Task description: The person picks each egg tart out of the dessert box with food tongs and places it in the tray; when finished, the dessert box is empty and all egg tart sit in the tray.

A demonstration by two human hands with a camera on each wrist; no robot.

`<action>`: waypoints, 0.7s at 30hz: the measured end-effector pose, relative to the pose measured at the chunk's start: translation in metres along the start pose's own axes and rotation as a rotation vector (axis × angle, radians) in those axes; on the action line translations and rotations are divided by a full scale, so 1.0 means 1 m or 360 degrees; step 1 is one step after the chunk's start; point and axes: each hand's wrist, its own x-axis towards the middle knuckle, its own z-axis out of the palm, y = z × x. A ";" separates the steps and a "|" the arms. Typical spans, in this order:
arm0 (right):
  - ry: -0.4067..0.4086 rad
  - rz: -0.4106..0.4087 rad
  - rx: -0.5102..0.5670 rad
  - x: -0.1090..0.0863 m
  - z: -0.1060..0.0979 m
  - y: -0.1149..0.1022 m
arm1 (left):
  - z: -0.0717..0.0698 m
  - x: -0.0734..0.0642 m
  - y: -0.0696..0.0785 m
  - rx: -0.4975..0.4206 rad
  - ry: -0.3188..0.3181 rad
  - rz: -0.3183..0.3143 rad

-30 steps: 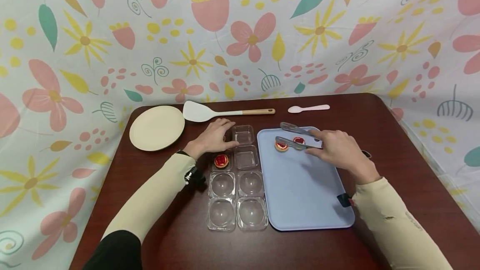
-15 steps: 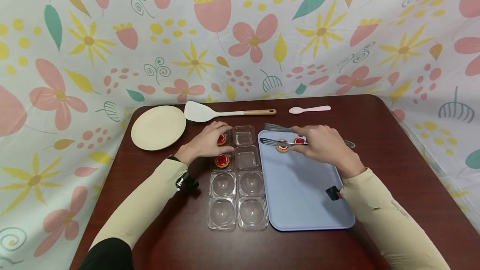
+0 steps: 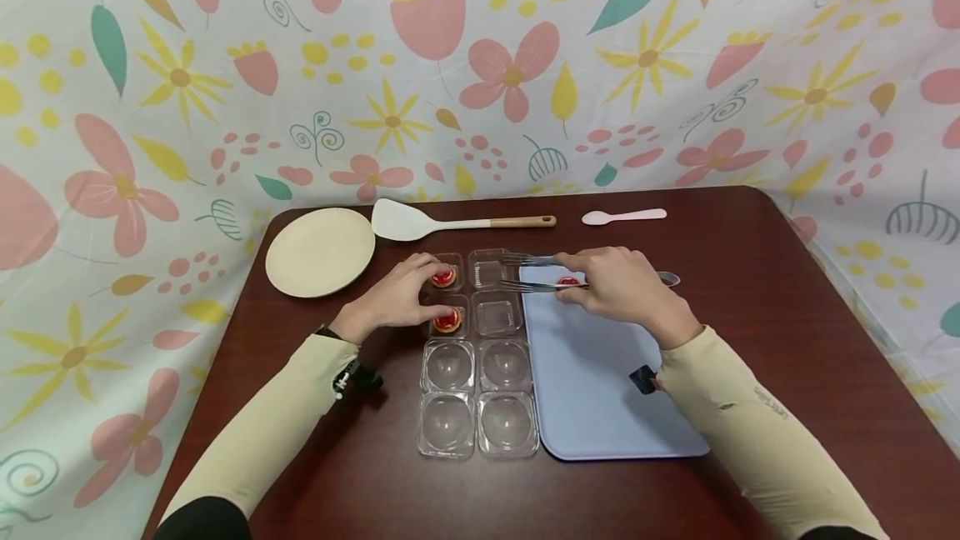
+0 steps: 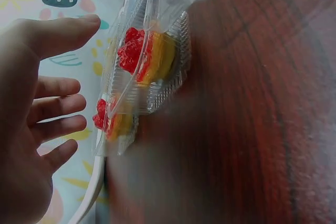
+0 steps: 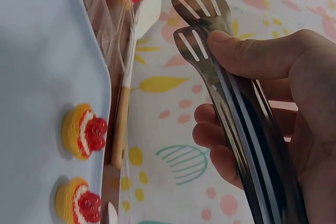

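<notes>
My left hand (image 3: pixel 393 297) hovers at the left edge of the clear plastic clamshell box (image 3: pixel 497 315), thumb and fingers spread apart. Two red-topped tarts sit in its left compartments, a rear tart (image 3: pixel 444 276) and a nearer tart (image 3: pixel 447 321). In the left wrist view the fingers (image 4: pixel 58 108) hold nothing. With my right hand (image 3: pixel 622 286) I grip metal tongs (image 5: pixel 231 93), slotted tips pointing left over the box's right compartments. Two more tarts, one tart (image 5: pixel 84 131) and another tart (image 5: pixel 79 201), lie on the blue tray (image 3: pixel 600 390); my hand and the tongs partly cover them in the head view.
At the back lie a cream plate (image 3: pixel 321 252), a white spatula (image 3: pixel 405 221) with a wooden handle, and a small pink spoon (image 3: pixel 624 217). The box's lid domes (image 3: pixel 447 423) face the front of the brown table (image 3: pixel 360 473). A floral cloth hangs behind.
My right hand has carried the tongs left, from over the tray's tarts to above the box's right side. My left hand has drawn back leftward, uncovering the rear tart in the box.
</notes>
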 end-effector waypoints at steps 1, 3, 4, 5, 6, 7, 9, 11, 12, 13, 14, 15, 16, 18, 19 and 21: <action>-0.0002 -0.0007 0.0000 0.002 0.001 -0.002 | 0.000 -0.002 -0.001 -0.0010 0.0000 -0.0002; -0.0011 -0.0020 0.0006 0.005 0.002 -0.005 | 0.000 -0.006 -0.002 -0.0019 -0.0004 -0.0011; -0.0015 -0.0028 0.0012 0.007 0.002 -0.007 | 0.000 -0.008 -0.002 -0.0028 -0.0007 -0.0016; -0.0023 -0.0035 0.0022 0.009 0.003 -0.009 | 0.000 -0.010 -0.003 -0.0031 -0.0011 -0.0022; -0.0028 -0.0047 0.0033 0.011 0.004 -0.011 | 0.000 -0.012 -0.003 -0.0034 -0.0012 -0.0026; -0.0032 -0.0058 0.0038 0.013 0.006 -0.013 | 0.001 -0.014 -0.004 -0.0031 -0.0014 -0.0032; -0.0038 -0.0091 0.0047 0.016 0.008 -0.017 | 0.002 -0.017 -0.004 -0.0038 -0.0012 -0.0036; -0.0048 -0.0120 0.0045 0.020 0.012 -0.021 | 0.002 -0.020 -0.004 -0.0050 -0.0007 -0.0032; -0.0054 -0.0133 0.0040 0.021 0.013 -0.022 | 0.003 -0.021 -0.004 -0.0057 -0.0003 -0.0024; -0.0064 -0.0143 0.0036 0.022 0.015 -0.024 | 0.003 -0.022 -0.004 -0.0062 0.0000 -0.0021; -0.0074 -0.0151 0.0029 0.023 0.016 -0.025 | 0.003 -0.023 -0.004 -0.0069 0.0007 -0.0015; -0.0086 -0.0157 0.0025 0.024 0.018 -0.027 | 0.004 -0.024 -0.005 -0.0073 0.0012 -0.0008; -0.0094 -0.0160 0.0023 0.026 0.020 -0.029 | 0.004 -0.025 -0.005 -0.0074 0.0019 -0.0004; -0.0106 -0.0174 0.0021 0.028 0.022 -0.032 | 0.005 -0.027 -0.006 -0.0077 0.0035 0.0009; -0.0106 -0.0185 0.0017 0.029 0.024 -0.034 | 0.005 -0.028 -0.007 -0.0076 0.0043 0.0015; -0.0099 -0.0212 0.0003 0.032 0.027 -0.038 | 0.005 -0.030 -0.007 -0.0080 0.0054 0.0027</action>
